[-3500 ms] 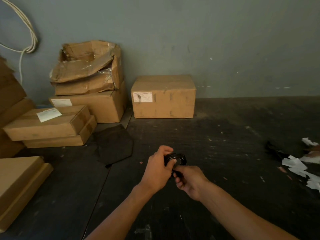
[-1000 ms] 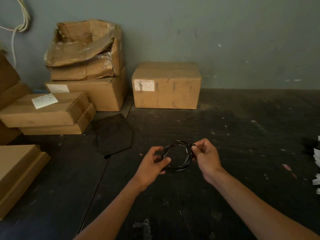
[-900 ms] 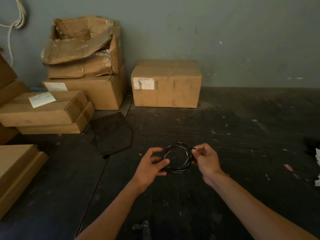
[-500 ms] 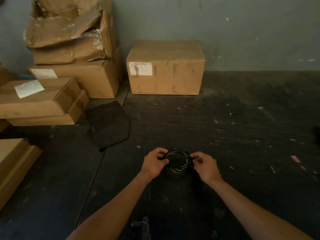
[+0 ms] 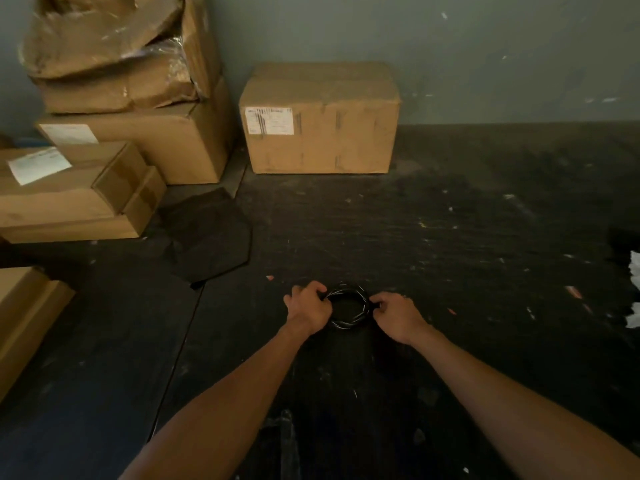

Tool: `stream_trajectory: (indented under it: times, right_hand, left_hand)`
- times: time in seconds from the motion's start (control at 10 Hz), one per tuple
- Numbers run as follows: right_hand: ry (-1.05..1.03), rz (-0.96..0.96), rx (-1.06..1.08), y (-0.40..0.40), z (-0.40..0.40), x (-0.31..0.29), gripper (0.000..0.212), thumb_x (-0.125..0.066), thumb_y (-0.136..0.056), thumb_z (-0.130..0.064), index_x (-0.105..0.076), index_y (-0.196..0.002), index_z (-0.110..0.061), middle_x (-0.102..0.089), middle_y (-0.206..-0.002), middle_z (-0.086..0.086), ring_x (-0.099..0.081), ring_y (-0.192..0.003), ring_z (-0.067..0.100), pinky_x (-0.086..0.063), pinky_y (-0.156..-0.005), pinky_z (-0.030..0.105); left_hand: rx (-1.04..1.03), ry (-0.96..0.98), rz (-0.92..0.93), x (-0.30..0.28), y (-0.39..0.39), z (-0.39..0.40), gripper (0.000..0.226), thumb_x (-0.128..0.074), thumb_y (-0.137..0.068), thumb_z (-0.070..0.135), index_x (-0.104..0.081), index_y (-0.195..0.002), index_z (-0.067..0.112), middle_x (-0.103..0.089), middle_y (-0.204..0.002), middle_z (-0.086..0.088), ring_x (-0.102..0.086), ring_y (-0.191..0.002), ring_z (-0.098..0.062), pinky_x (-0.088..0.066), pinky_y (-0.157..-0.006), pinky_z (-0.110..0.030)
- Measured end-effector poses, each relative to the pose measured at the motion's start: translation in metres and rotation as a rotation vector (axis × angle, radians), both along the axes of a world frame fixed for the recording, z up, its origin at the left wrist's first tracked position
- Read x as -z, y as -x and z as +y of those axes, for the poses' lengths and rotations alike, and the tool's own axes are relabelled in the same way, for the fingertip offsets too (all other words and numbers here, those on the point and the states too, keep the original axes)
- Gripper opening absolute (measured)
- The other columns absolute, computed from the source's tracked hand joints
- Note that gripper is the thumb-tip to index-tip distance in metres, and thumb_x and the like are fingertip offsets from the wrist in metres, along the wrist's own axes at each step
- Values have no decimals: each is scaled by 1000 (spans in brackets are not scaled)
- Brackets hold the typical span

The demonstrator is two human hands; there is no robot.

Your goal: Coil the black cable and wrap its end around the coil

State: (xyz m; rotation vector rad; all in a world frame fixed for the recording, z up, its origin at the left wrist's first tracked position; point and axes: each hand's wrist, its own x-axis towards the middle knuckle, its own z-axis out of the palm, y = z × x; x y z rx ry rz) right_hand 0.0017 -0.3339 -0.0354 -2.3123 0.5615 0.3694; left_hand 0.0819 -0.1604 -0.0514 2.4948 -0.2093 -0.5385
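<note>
The black cable [image 5: 347, 325] forms a small round coil with faint white glints, low over the dark floor near the middle of the view. My left hand [image 5: 306, 308] grips the coil's left side with curled fingers. My right hand [image 5: 396, 315] pinches the coil's right side between thumb and fingers. The cable's end is hidden among the fingers. Whether the coil touches the floor is unclear.
A cardboard box [image 5: 320, 119] stands against the grey wall ahead. Stacked cardboard boxes [image 5: 114, 133] fill the left side. A black flat piece [image 5: 207, 237] lies on the floor left of the hands. White paper scraps [image 5: 633, 292] sit at the right edge.
Both hands have lowered the coil toward the floor and drawn closer together. The view has tilted downward, so the boxes sit higher in frame.
</note>
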Motion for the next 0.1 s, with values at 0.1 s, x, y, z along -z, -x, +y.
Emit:
stream_trajectory:
  times: [0.1]
  right_hand:
    - [-38,-10,80,6,6,0,45,-54,-95,-15,-49,-139,-22,-63,-124,7,-64,-89,11,-52,-76,26]
  left_hand:
    - [-50,26,20,-2,4,3,47,-59,-91,30,-47,-135,24,-45,-139,-12,-38,-129,-30,-33,-103,-38]
